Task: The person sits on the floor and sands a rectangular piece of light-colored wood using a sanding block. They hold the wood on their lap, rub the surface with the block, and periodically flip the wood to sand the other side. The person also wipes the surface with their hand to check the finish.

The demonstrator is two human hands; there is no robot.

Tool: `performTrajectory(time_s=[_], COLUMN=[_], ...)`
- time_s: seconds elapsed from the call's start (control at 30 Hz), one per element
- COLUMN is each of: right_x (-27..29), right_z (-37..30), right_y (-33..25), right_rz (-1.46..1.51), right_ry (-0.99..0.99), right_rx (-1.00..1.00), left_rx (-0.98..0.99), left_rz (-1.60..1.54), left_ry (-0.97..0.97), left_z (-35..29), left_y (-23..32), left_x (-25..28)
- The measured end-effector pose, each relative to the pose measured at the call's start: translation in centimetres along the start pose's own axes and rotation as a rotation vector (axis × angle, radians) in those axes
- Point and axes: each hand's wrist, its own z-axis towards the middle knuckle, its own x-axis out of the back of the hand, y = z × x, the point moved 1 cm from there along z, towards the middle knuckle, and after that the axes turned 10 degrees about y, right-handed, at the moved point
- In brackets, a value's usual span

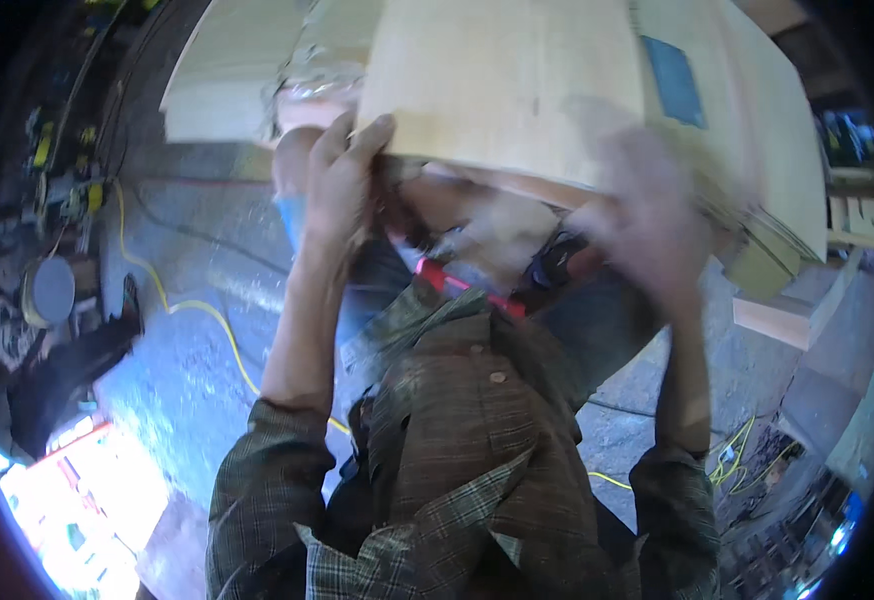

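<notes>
A wide pale wooden board point(507, 80) lies in front of me, its near edge above my knees. My left hand point(340, 180) is at the board's near left corner, thumb and fingers closed on the edge. Over the right part of that edge is my right hand point(647, 210), smeared by motion. Its fingers are too blurred to show whether they touch the wood. A blue patch point(674, 82) shows on the pale wood to the right. Crumpled clear plastic wrap point(322, 90) lies left of the board.
More pale sheets point(222, 85) extend at the left. A wooden block point(772, 318) stands on the floor at right. A yellow cord point(202, 305) crosses the concrete floor point(197, 235). Something red point(467, 285) shows between my legs. Another person's dark-clothed leg point(82, 365) is at far left.
</notes>
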Motion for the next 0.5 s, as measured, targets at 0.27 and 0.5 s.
performTrajectory(time_s=[0.27,0.5], right_x=[-2.3,-5.3], right_z=[2.8,0.9], right_y=[-4.3,-6.4], right_rz=[0.318,0.768], right_ry=[0.218,0.482], right_rx=[-0.337,-0.549], left_rx=[-0.845,-1.299], left_rz=[0.472,0.375], left_ry=[0.227,-0.261], left_z=[-6.9,-6.2], left_y=[13.6,6.5], left_x=[-6.0,-14.3])
